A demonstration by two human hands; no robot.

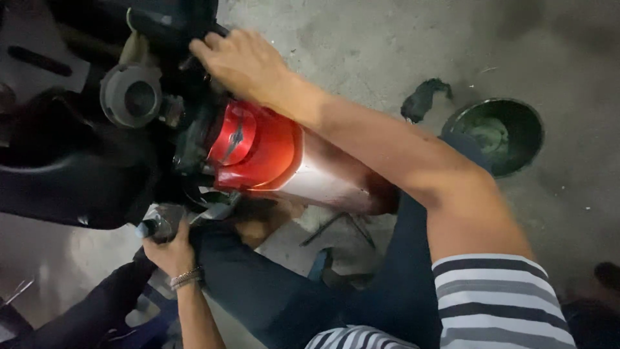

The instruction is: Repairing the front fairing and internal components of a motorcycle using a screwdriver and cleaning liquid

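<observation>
A dark motorcycle body of black plastic and metal [71, 161] fills the left of the view, and everything else sits around it. Bolted into its right flank is a glossy red curved plastic panel that runs into a silvery strip [265, 152], lying just under the person's outstretched forearm. Well to the right of the motorcycle, on the grey concrete floor [361, 39], stands a round dark green pan [500, 132], with a crumpled dark rag [423, 97] just beside it on the motorcycle's side. On the upper part of the motorcycle sits a grey round ribbed cap-like fitting [132, 95]. The right hand [242, 61] lies over the black parts at the motorcycle's top, just right of that fitting, fingers curled down around an edge there. The left hand [169, 249], at the motorcycle's lower edge, is closed around a small dark tool handle [154, 227]; its working end cannot be made out.
</observation>
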